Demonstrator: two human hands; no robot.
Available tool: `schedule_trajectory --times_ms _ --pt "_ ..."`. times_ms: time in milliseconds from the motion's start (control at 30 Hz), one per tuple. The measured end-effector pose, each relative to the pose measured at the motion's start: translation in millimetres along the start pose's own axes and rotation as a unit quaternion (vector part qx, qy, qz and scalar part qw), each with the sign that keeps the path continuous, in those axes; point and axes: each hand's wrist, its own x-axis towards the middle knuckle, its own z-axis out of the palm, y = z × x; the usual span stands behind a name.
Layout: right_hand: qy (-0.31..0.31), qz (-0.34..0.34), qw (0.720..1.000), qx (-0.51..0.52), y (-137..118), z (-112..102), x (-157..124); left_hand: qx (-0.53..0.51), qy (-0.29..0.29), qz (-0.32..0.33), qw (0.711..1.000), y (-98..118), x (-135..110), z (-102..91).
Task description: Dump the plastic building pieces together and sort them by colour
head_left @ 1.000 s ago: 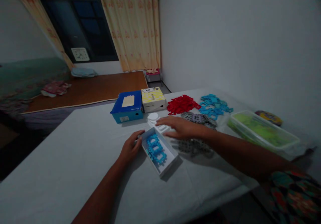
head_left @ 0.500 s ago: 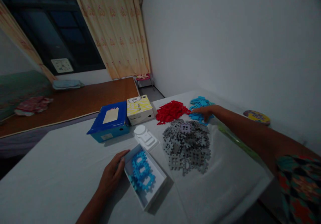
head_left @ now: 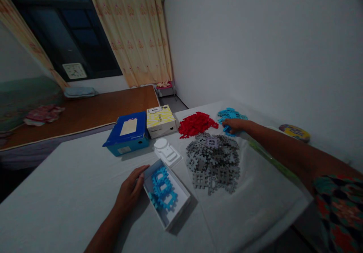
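**Right hand (head_left: 235, 126) dips into a heap of flat, bright-blue, notched plastic pieces (head_left: 231, 114); left hand (head_left: 131, 187) rests at a shallow, open, white rectangular box (head_left: 180, 215)**

A person in a multicoloured patterned sleeve (head_left: 337, 207) stretches the right arm across a table (head_left: 79, 181) covered in white cloth, fingers pointing down at the near edge of the blue heap. The fingertips touch pieces there; whether that grip is closed on one cannot be told. The left hand lies against the box's left side, thumb and fingers touching its wall near the far corner; how firmly its grip is set cannot be told.

Inside the box, linked blue notched plastic pieces (head_left: 163, 187) lie along the left side, with bare floor to their right. Just beyond the box sits a moulded white plastic piece with a round end (head_left: 167, 151). To the right spreads a large mound of grey notched plastic pieces (head_left: 214, 166), and behind it a heap of red plastic pieces (head_left: 196, 124), beside the blue heap. A blue cardboard box with a pale label (head_left: 127, 134) stands beside a yellow-and-white patterned box (head_left: 160, 120).
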Motion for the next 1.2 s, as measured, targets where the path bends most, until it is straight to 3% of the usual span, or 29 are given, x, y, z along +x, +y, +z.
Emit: schedule_trajectory --times_ms 233,433,633,700,800,900,1000,1100,1200 --pt "0.062 0.075 0.995 0.007 -3.2 -13.4 -7.7 -0.001 -0.005 -0.001 1.0 -0.6 0.2 0.7" --pt "0.133 0.152 0.978 0.047 -7.3 -22.6 -31.7 -0.024 -0.009 -0.006 1.0 8.2 -2.1 2.2" --pt "0.202 0.178 0.958 0.097 -26.4 -69.3 -46.2 -0.042 -0.009 -0.003 0.999 7.3 -3.5 5.9" --pt "0.23 0.138 0.952 0.15 -56.9 -87.9 -45.6 -0.043 -0.012 0.006 0.999 6.1 -3.4 7.1" --pt "0.213 0.015 0.952 0.219 -142.0 -100.2 -44.4 -0.053 -0.017 0.016 0.998 5.7 -3.0 8.4" --pt "0.156 -0.202 0.91 0.326 -254.0 -88.7 -46.8 -0.06 -0.017 0.016 0.998 6.3 -3.1 8.8" --pt "0.102 -0.278 0.905 0.306 -341.1 -66.6 -51.5 -0.053 -0.013 0.012 0.998 5.8 -4.0 8.4" --pt "0.056 -0.299 0.921 0.245 -370.4 -55.1 -57.2 -0.051 -0.009 0.013 0.999 3.4 -4.9 8.5" --pt "0.014 -0.359 0.903 0.235 -362.0 -60.2 -66.8 -0.055 -0.008 0.02 0.998 0.3 -5.0 9.7"
